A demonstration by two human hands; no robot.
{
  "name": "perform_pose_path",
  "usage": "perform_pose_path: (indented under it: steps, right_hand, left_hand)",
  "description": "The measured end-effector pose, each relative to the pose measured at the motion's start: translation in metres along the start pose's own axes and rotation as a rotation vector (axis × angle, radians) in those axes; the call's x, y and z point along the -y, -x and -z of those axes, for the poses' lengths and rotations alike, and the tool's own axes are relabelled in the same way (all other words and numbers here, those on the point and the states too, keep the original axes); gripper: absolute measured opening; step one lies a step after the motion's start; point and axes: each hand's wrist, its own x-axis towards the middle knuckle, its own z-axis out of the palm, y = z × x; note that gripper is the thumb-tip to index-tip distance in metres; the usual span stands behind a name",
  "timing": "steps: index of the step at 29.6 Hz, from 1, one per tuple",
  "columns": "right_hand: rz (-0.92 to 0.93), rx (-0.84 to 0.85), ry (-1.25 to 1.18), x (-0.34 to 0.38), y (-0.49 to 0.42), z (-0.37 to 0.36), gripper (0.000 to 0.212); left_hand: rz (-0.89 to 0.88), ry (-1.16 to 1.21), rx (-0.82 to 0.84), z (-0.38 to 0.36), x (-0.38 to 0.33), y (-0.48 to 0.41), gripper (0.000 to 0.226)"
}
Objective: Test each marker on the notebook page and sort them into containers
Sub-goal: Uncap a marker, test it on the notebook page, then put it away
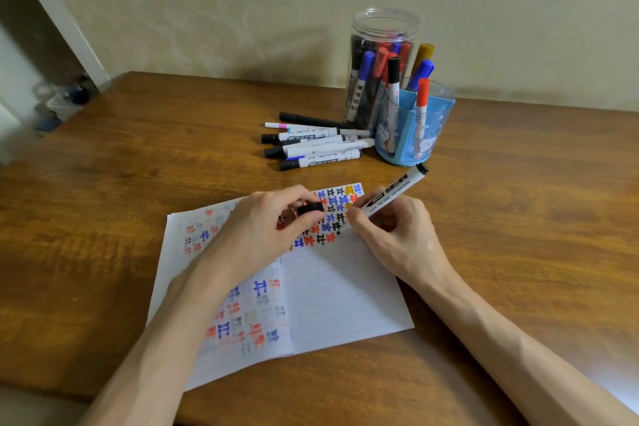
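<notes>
My right grip (390,228) is curled round the white marker (390,192), tip down on the notebook page (345,287) mid-desk (138,166), my left grip (273,218) pinches the black cap (310,208) just left, and the clear jar (380,62) and blue holder (432,128) stand far right.

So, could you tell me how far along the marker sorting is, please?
Done: test marks fill the top of the notebook page, and markers stand in the clear jar and blue holder. In hand: the right hand holds a white marker to the page; the left hand pinches a black cap. Left: the loose markers.
</notes>
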Motion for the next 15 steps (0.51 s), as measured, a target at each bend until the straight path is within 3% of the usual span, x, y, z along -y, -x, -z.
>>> perform_pose_path:
  steps: [15]
  right_hand:
    - [0.063, -0.013, 0.008, -0.0049, 0.0006, 0.0008, 0.010]
  left_hand:
    - [-0.009, 0.034, -0.010, -0.0026, 0.0046, 0.0017, 0.041]
